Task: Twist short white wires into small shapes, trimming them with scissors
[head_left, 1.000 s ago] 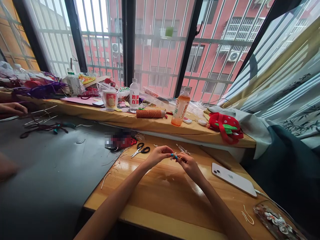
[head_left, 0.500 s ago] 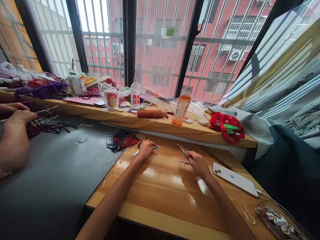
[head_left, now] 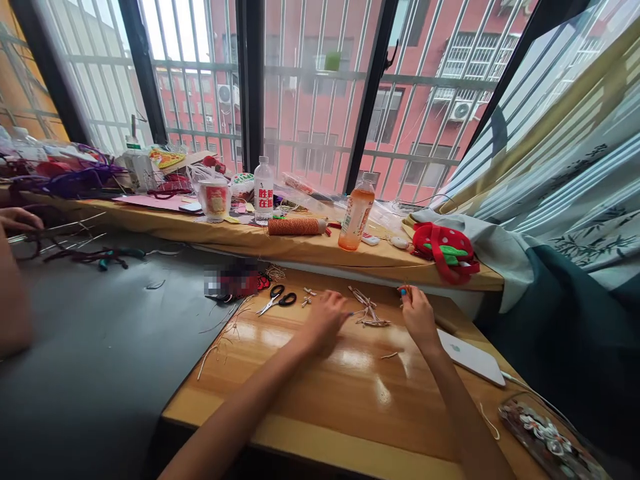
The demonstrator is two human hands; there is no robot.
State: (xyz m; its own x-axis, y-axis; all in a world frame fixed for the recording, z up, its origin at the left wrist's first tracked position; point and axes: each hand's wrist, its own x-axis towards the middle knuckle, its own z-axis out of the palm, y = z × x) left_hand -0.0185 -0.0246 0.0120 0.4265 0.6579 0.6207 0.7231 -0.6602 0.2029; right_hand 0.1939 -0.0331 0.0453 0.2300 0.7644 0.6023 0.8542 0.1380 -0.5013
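Observation:
My left hand hovers over the wooden table, its fingers smeared by motion, so whether it holds anything cannot be told. Just right of it lies a loose group of pale cord pieces. Small knotted cord bits rest beyond my left hand. My right hand is closed in a pinch near the table's far right side; a small brownish thing shows at its fingertips, too small to name. Black-handled scissors lie to the left, blades slightly apart. A short cord piece sits nearer to me.
A white phone on a cable and a decorated clear case lie at right. Along the sill stand a water bottle, an orange drink bottle, a thread spool and a red strawberry bag. Another person's arm is at left.
My left hand has moved right from beside the scissors, which now show fully. My right hand has moved right, away from the cord pieces. The other person's arm has shifted left in view.

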